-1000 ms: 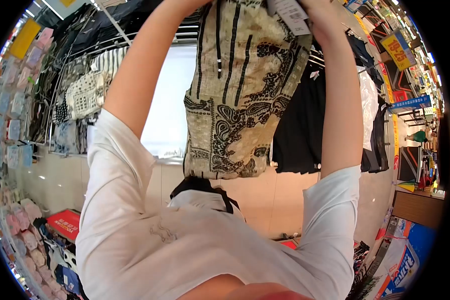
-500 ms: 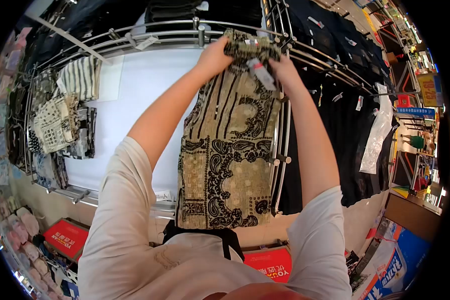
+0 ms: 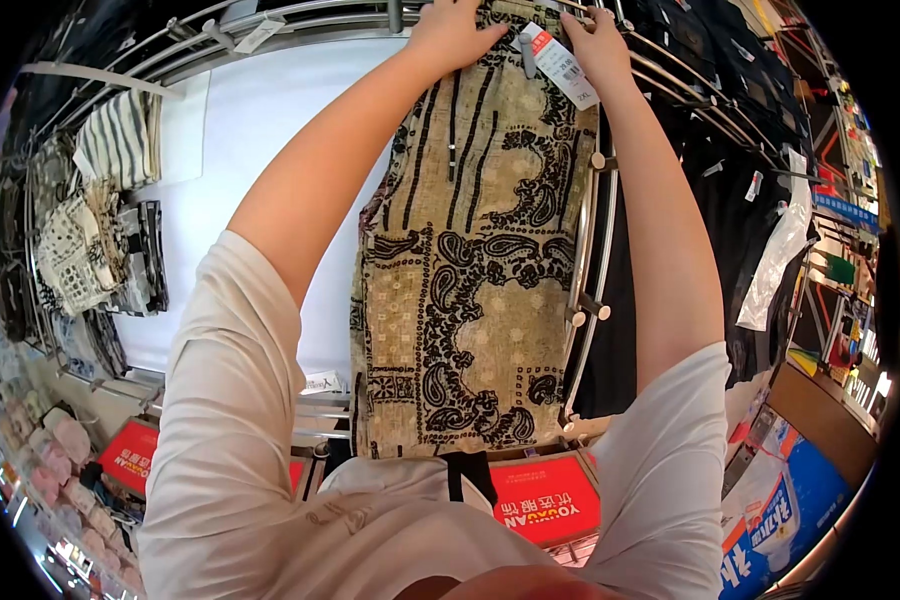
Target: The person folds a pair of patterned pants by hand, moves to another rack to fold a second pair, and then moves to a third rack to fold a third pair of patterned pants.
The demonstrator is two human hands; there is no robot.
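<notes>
A pair of tan trousers (image 3: 490,310) with a black paisley and stripe print lies lengthwise over the white display board, folded narrow. My left hand (image 3: 458,38) is at the upper left edge by the waistband, its thumb over the cloth and its fingertips near the frame's top. At the upper right edge, my right hand (image 3: 600,50) has its thumb and fingers on the waist of the trousers. A white and red price tag (image 3: 560,65) marked 2XL hangs beside it. The top of the waistband is cut off by the view.
Folded patterned garments (image 3: 100,230) are stacked on the left of the white board (image 3: 270,130). Metal rails (image 3: 595,260) run along the right, with dark trousers (image 3: 690,250) hanging beyond. Red boxes (image 3: 545,500) sit below, and a blue and white carton (image 3: 785,500) stands lower right.
Both hands have moved up and away from me with the waist end, and the trousers lie longer and flatter. The price tag has swung to the right and its print is readable.
</notes>
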